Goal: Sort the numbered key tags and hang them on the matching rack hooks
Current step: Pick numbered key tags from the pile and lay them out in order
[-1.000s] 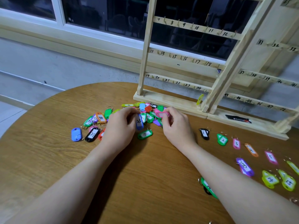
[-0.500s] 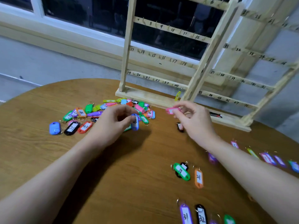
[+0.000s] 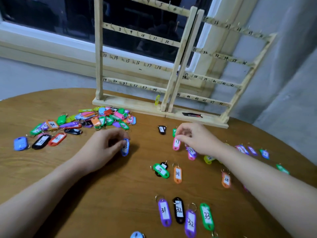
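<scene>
My left hand [image 3: 104,148] pinches a blue key tag [image 3: 125,147] just above the round wooden table [image 3: 111,203]. To its right, my right hand [image 3: 197,140] holds a pink tag marked 11 [image 3: 176,143] by its ring end, low over the table beside a black tag marked 1 [image 3: 161,129]. An unsorted pile of coloured tags [image 3: 96,118] lies at the left, in front of the wooden rack [image 3: 137,38] with numbered hooks. Sorted tags lie in rows: green 20 [image 3: 160,170], orange 21 [image 3: 177,174], purple 31 [image 3: 164,212].
A second rack section [image 3: 223,57] stands at the right, against the wall. One yellow tag [image 3: 157,99] hangs under hook 24. A small black object [image 3: 192,115] lies on the rack base. More sorted tags [image 3: 252,150] run along the table's right side.
My right hand has carried the pink tag from the pile rightward and down to the sorted tags. My left hand has drawn the blue tag away from the pile. The view has swung right.
</scene>
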`<state>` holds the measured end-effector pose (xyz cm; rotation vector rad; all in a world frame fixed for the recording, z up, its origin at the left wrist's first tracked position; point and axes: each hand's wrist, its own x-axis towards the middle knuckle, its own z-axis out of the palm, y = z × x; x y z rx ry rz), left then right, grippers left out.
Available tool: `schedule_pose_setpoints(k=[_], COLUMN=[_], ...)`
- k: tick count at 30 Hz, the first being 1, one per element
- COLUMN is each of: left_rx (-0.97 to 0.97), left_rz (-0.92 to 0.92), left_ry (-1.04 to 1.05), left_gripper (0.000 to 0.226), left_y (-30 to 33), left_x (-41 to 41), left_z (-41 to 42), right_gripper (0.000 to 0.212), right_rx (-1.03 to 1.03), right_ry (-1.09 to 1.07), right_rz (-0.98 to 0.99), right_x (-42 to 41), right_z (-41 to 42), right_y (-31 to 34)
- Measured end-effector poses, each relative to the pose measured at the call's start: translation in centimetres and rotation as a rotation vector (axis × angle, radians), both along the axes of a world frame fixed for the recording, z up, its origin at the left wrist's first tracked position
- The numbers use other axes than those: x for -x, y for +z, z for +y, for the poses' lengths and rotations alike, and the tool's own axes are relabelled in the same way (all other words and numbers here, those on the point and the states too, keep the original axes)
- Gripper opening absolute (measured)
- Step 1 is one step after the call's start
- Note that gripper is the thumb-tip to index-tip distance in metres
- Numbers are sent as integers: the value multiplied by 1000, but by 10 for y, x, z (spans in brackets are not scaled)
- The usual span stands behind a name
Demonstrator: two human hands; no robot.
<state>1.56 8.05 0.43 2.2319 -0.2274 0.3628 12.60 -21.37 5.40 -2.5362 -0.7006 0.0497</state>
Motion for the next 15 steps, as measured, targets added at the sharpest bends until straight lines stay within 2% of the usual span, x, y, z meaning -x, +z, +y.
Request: schedule_pose_setpoints(k=[4, 15], left_rx=[-7, 1], left_rz=[-6, 0], left_ry=[14, 37], left_gripper=[17, 17], left_y=[-2, -5], left_x=[-1, -5], left_z=[3, 6], right_gripper=[8, 14], right_rx=[74, 8], right_ry=[38, 94], right_rz=[-1, 32], right_x=[3, 0], right_z=[14, 53], right_y=[-7, -14])
